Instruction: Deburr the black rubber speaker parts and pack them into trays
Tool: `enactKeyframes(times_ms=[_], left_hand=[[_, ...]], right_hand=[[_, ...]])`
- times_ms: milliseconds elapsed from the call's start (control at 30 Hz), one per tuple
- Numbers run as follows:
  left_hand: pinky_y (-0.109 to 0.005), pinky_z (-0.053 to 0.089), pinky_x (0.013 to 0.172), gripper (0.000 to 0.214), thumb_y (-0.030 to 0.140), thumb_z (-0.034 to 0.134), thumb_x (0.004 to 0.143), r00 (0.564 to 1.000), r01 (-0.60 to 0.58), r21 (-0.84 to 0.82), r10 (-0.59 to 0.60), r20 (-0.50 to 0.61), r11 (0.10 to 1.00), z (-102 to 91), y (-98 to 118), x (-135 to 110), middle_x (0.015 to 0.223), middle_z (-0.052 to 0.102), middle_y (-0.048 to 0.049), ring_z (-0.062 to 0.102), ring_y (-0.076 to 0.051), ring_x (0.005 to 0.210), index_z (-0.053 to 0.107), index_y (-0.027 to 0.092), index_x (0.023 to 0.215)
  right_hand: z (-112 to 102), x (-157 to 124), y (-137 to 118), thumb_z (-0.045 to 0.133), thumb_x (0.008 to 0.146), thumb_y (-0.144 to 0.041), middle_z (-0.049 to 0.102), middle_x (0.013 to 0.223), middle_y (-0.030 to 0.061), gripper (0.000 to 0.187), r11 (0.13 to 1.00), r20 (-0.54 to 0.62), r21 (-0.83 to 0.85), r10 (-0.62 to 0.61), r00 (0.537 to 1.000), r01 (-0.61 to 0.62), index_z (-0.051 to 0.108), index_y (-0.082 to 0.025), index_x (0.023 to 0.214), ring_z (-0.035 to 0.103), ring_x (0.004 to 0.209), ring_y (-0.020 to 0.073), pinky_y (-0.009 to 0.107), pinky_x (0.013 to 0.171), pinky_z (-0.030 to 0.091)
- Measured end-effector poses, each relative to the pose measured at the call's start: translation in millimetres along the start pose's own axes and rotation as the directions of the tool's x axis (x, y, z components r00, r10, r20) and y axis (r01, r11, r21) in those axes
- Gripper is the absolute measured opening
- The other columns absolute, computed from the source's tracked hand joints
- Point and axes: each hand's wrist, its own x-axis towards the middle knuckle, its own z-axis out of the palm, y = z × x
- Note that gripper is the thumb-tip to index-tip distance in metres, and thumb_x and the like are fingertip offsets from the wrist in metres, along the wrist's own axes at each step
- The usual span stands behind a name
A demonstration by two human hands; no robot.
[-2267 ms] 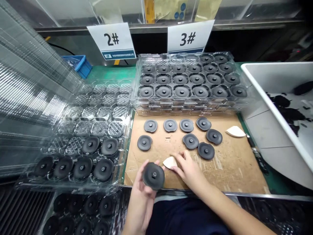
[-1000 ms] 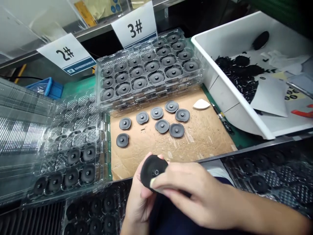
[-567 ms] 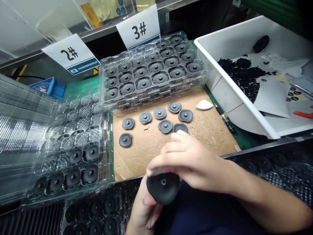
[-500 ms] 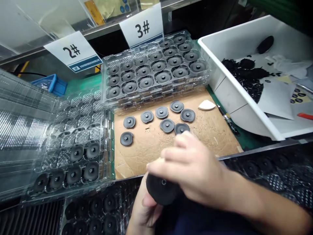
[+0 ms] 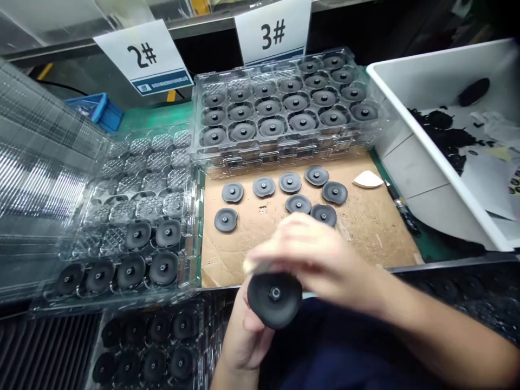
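The left hand (image 5: 244,341) holds a black dished disc (image 5: 273,311), its fingers narrowed on the rim at eight o'clock, the hub facing the camera. The right hand (image 5: 314,250), blurred, curls over that disc's rim from twelve to two o'clock; whether its fingers pinch anything, I cannot tell. Farther out, taking the held disc as the clock's centre, eight loose discs (image 5: 264,187) lie on cardboard (image 5: 227,260) between eleven and one o'clock. A white wedge (image 5: 368,180) sits between one and two, a white bin (image 5: 436,157) at two, a filled clear tray (image 5: 284,151) at twelve, and a partly filled blister tray (image 5: 140,206) at ten.
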Motion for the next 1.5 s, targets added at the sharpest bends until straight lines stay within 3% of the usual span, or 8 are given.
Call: enactKeyframes(times_ms=[133,267,600,867,967,1100,1267,1500], left_hand=[[-0.029,0.055,0.075,0.061,0.046,0.079,0.052,0.999,-0.005,-0.201,0.015,0.049,0.979,-18.0,-1.3,19.6,0.107,0.071,0.0005,0.069,-0.022,0.091,0.061,0.04,0.111],[-0.028,0.054,0.08,0.054,0.04,0.08,0.054,1.0,-0.008,-0.25,0.014,0.025,0.968,-26.9,0.3,19.6,0.113,0.069,0.0001,0.067,-0.022,0.097,0.064,0.037,0.106],[-0.038,0.049,0.094,0.051,0.037,0.074,0.065,0.995,-0.034,-0.258,0.009,-0.1,0.965,-22.0,-2.7,30.4,0.12,0.066,-0.0054,0.062,-0.026,0.108,0.061,0.032,0.115],[-0.033,0.048,0.094,0.057,0.037,0.076,0.065,0.991,-0.05,-0.129,0.034,-0.126,0.99,0.1,-16.8,34.8,0.121,0.064,-0.0099,0.06,-0.026,0.11,0.06,0.023,0.117],[-0.031,0.047,0.094,0.052,0.033,0.078,0.064,0.992,-0.001,-0.063,-0.007,-0.124,0.998,6.3,-21.9,36.3,0.117,0.066,-0.0086,0.059,-0.025,0.112,0.063,0.022,0.113],[-0.028,0.051,0.087,0.053,0.03,0.082,0.059,0.987,-0.017,-0.023,0.013,-0.163,1.0,14.7,-27.7,38.8,0.111,0.069,-0.0058,0.063,-0.023,0.103,0.065,0.025,0.109],[-0.032,0.049,0.091,0.059,0.031,0.084,0.054,0.993,0.019,0.027,-0.016,-0.113,0.999,31.1,-29.0,40.9,0.093,0.073,-0.0051,0.066,-0.022,0.095,0.066,0.021,0.109],[-0.031,0.052,0.087,0.043,0.026,0.082,0.059,0.986,0.043,0.09,-0.028,-0.163,0.995,33.6,-28.1,43.8,0.09,0.073,-0.004,0.065,-0.023,0.098,0.069,0.02,0.099]], right_hand=[[15.4,-23.3,41.4,0.05,0.09,-0.021,0.065,0.089,0.0019,0.034,0.839,0.041,0.161,0.52,0.853,-0.519,0.051,-0.021,0.124,0.062,0.072,0.0124,0.023,0.059,0.05],[43.3,-62.0,71.8,0.048,0.087,-0.02,0.058,0.093,0.0069,0.027,0.768,0.057,-0.075,0.64,0.766,-0.636,0.059,-0.018,0.112,0.062,0.08,0.018,0.034,0.07,0.054],[53.9,-96.2,68.5,0.047,0.086,-0.021,0.058,0.1,0.0121,0.03,0.752,0.006,-0.251,0.631,0.776,-0.609,0.061,-0.016,0.111,0.064,0.074,0.0215,0.037,0.066,0.054],[4.1,-35.5,18.2,0.045,0.091,-0.021,0.066,0.104,0.0068,0.024,0.917,-0.263,-0.115,0.344,0.901,-0.383,0.058,-0.017,0.111,0.06,0.092,0.0188,0.031,0.078,0.048],[-3.9,-26.2,-13.8,0.041,0.09,-0.014,0.067,0.094,0.0086,0.024,0.975,-0.146,-0.095,0.183,0.972,-0.198,0.059,-0.011,0.107,0.059,0.082,0.0188,0.033,0.076,0.046],[-13.0,-27.8,-20.6,0.041,0.09,-0.011,0.067,0.094,0.0042,0.023,0.96,0.15,0.024,0.273,0.95,-0.28,0.06,-0.014,0.101,0.06,0.083,0.0152,0.028,0.076,0.045],[-14.2,-35.8,-13.0,0.036,0.091,-0.014,0.065,0.083,0.0105,0.027,0.969,-0.21,-0.187,0.123,0.97,-0.163,0.059,-0.007,0.104,0.056,0.075,0.0195,0.034,0.07,0.042],[-17.1,-40.9,-10.2,0.039,0.089,-0.012,0.067,0.086,0.0078,0.023,0.983,-0.139,-0.085,0.152,0.979,-0.165,0.06,-0.009,0.098,0.057,0.074,0.0174,0.032,0.068,0.042]])
